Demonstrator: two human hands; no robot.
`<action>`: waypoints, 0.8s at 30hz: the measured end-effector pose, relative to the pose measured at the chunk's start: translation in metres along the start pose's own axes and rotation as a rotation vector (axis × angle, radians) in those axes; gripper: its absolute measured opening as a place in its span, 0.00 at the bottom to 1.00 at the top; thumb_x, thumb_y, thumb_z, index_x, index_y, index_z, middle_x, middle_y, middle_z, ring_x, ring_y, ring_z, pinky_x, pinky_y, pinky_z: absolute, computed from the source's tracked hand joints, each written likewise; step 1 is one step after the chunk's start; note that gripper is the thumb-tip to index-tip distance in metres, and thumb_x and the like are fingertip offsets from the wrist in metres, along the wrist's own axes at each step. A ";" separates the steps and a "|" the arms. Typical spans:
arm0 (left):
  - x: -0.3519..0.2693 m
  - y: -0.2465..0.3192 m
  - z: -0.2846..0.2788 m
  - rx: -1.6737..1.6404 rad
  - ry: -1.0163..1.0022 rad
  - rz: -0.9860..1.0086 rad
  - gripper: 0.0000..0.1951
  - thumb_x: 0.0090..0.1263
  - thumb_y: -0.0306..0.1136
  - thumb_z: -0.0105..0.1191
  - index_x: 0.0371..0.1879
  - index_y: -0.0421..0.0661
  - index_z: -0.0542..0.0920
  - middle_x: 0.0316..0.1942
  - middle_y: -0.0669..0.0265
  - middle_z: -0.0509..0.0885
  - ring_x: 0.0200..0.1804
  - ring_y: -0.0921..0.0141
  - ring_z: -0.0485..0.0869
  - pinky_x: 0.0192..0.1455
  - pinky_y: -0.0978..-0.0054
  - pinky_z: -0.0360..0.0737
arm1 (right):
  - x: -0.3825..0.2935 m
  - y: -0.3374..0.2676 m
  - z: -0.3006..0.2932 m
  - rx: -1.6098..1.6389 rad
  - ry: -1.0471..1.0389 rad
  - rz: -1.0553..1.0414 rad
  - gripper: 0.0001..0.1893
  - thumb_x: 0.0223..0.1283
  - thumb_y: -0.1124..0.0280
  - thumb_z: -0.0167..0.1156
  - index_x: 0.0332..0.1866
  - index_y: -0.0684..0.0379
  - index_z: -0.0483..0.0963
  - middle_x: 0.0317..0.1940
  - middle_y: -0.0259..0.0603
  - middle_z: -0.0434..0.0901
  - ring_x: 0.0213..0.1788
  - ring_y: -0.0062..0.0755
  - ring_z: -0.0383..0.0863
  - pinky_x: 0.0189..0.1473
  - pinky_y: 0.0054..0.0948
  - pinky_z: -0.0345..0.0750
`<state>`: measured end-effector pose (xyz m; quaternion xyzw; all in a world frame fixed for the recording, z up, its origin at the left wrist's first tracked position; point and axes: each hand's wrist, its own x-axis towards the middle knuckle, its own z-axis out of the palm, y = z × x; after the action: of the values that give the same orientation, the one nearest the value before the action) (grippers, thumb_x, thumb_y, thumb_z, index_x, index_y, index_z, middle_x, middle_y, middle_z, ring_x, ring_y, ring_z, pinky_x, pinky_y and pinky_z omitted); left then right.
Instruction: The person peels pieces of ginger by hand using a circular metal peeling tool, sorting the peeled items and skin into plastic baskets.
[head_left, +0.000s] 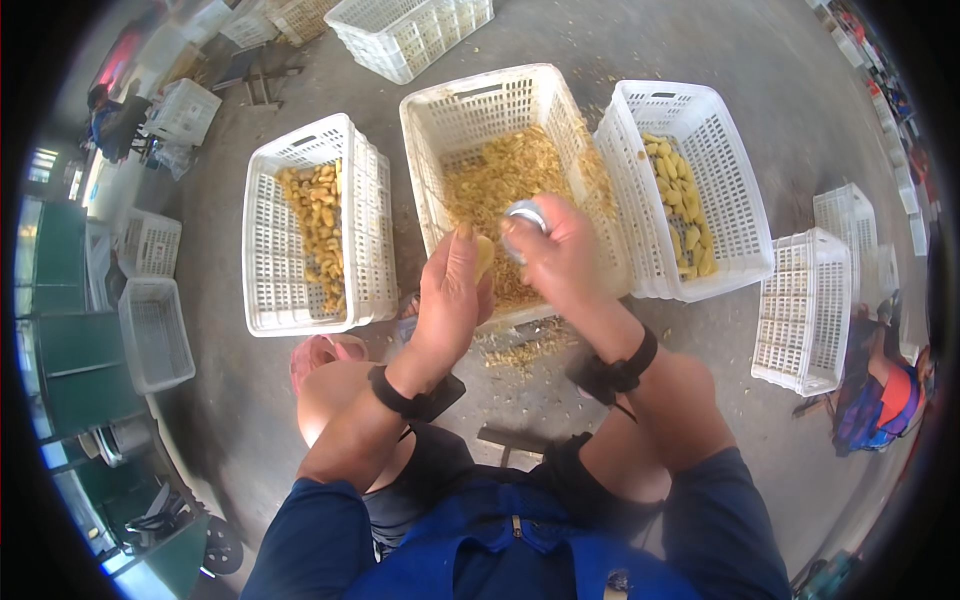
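Observation:
My left hand (452, 292) holds a pale yellow peeled piece, seemingly a potato (484, 257), over the middle white plastic crate (420, 161). Close beside it, my right hand (561, 251) grips a rounded silvery tool (525, 217), perhaps a peeler; motion blur hides its details. Beneath both hands, shredded peelings (517, 161) cover the crate's bottom. In the left crate (277, 255) lie many small brown unpeeled tubers (319, 214). Smooth yellow peeled tubers (679, 187) are heaped along one side of the right crate (720, 157).
Scattered peelings (525, 349) lie on the concrete floor (247, 420) before my feet. A pink shoe (322, 352) is by the left crate. More white crates (801, 315) stand at right, with a seated person (881, 397) beyond. Another person (112, 124) sits at far left.

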<state>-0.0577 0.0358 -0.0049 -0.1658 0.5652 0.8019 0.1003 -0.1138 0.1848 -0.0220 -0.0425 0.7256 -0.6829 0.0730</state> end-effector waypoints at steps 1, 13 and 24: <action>0.000 0.003 0.002 0.000 -0.004 -0.004 0.21 0.87 0.58 0.45 0.43 0.50 0.72 0.20 0.78 0.61 0.17 0.82 0.55 0.19 0.79 0.53 | 0.002 0.000 -0.004 -0.001 0.004 0.003 0.11 0.70 0.66 0.67 0.38 0.63 0.77 0.27 0.35 0.80 0.21 0.21 0.77 0.21 0.26 0.73; 0.011 -0.007 -0.004 0.111 0.073 0.063 0.23 0.87 0.60 0.43 0.44 0.49 0.74 0.20 0.77 0.66 0.17 0.82 0.61 0.18 0.79 0.56 | -0.025 -0.018 0.018 0.379 -0.085 0.332 0.10 0.74 0.65 0.67 0.42 0.62 0.79 0.29 0.31 0.81 0.23 0.15 0.78 0.19 0.19 0.71; 0.004 -0.007 0.009 0.149 0.144 0.102 0.21 0.88 0.56 0.44 0.44 0.49 0.73 0.21 0.77 0.67 0.17 0.82 0.61 0.18 0.79 0.57 | -0.002 -0.008 0.001 -0.145 0.184 -0.128 0.12 0.69 0.66 0.67 0.38 0.64 0.76 0.23 0.37 0.78 0.27 0.28 0.81 0.31 0.36 0.74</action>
<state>-0.0604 0.0467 -0.0103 -0.1863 0.6368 0.7476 0.0305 -0.1118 0.1839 -0.0143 -0.0312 0.7725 -0.6329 -0.0409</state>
